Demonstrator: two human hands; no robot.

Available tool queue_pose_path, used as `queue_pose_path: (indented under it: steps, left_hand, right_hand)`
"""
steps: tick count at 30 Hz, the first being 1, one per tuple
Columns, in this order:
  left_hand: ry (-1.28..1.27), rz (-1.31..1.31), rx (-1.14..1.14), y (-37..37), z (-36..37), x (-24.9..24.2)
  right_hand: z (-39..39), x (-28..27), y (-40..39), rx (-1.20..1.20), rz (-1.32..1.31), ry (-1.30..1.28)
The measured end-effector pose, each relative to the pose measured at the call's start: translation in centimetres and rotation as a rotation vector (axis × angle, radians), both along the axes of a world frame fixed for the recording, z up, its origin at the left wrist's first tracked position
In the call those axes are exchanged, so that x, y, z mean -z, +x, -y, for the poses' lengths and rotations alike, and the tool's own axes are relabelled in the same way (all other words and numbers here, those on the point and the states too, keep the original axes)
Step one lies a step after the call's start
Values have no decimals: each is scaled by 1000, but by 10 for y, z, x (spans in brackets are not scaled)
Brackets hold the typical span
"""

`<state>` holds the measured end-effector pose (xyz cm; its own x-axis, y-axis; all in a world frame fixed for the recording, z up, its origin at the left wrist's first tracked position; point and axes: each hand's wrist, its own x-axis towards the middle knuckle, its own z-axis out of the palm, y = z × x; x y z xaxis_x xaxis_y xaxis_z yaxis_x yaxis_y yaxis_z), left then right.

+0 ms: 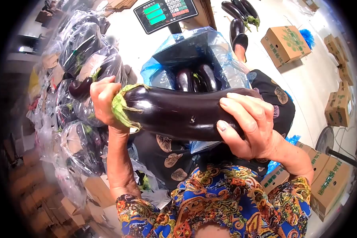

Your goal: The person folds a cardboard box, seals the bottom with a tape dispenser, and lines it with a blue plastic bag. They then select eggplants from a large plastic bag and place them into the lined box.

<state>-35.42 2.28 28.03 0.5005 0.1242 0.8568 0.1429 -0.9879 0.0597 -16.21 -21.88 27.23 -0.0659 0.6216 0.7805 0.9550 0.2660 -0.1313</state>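
A large, glossy dark purple eggplant (174, 111) lies sideways across the middle of the view, held up in front of my body. My left hand (105, 103) is closed at its green-capped stem end; the stem itself is hidden by the fingers. Around the rounded right end wraps my right hand (252, 127), thumb below and fingers on top. A small pale mark shows on the skin near the right thumb. Just beyond, several eggplants (206, 77) lie in a box lined with a blue plastic bag (234, 63).
A scale display (165, 15) stands behind the lined box. Plastic-bagged eggplants (81, 43) are heaped on the left. Loose eggplants (237, 27) lie on the floor at the upper right, near a printed carton (285, 45). More cartons (329, 182) stand at the lower right.
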Motion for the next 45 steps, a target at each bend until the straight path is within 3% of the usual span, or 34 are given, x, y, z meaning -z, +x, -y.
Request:
queue_pose_path:
  steps: [4, 5, 8, 11, 15, 17, 19, 21, 23, 27, 28, 29, 31, 33, 34, 36, 40, 43, 45]
  left_hand:
    - [-2, -191, -50, 3, -6, -1]
    - [-24, -262, -4, 9, -7, -9]
    - [-401, -551, 144, 21, -19, -5]
    - [-500, -670, 180, 42, -43, 27]
    - [-401, -731, 245, 72, -64, 66]
    - [-357, -862, 209, 83, -68, 80]
    - [-273, -885, 127, 90, -65, 93]
    - [-132, -927, 115, 91, -60, 103]
    - [-17, -1031, 56, 92, -51, 113]
    - [31, -1090, 94, 105, -53, 121]
    - [41, -1118, 110, 108, -52, 122]
    - [43, -1113, 119, 110, -54, 123]
    - [47, -1107, 137, 111, -56, 128]
    - [17, -1080, 172, 116, -54, 130]
    - [9, -1030, 200, 119, -54, 137]
    - [11, -936, 249, 124, -51, 148]
    - [326, -893, 104, 130, -35, 140]
    - [145, -823, 178, 127, -41, 150]
    - [73, -955, 211, 121, -38, 150]
  right_hand:
    - [-1, -5, 6, -41, -275, -173]
    - [-2, -2, 11, -133, -470, -234]
    - [-10, 12, 31, -209, -1562, -749]
    - [-22, 33, 39, -210, -1553, -831]
    - [-33, 74, 52, -354, -1850, -787]
    - [-35, 79, 55, -308, -1908, -835]
    - [-37, 91, 50, -341, -1791, -882]
    - [-36, 87, 46, -372, -1594, -1117]
    - [-34, 123, 36, -138, -1460, -1173]
    - [-34, 138, 35, 74, -1303, -1204]
    - [-38, 114, 30, 168, -1080, -1344]
    - [-31, 136, 20, 201, -874, -1116]
    - [-27, 115, 15, 251, -466, -1027]
    - [-44, 76, 10, 278, -122, -1143]
    - [-46, 85, 11, 315, -26, -1037]
    - [-59, 97, 24, 309, -34, -1071]
    - [-76, 92, 24, 301, -81, -1185]
    - [-78, 87, 28, 291, -97, -1250]
    - [-75, 85, 31, 293, -116, -1241]
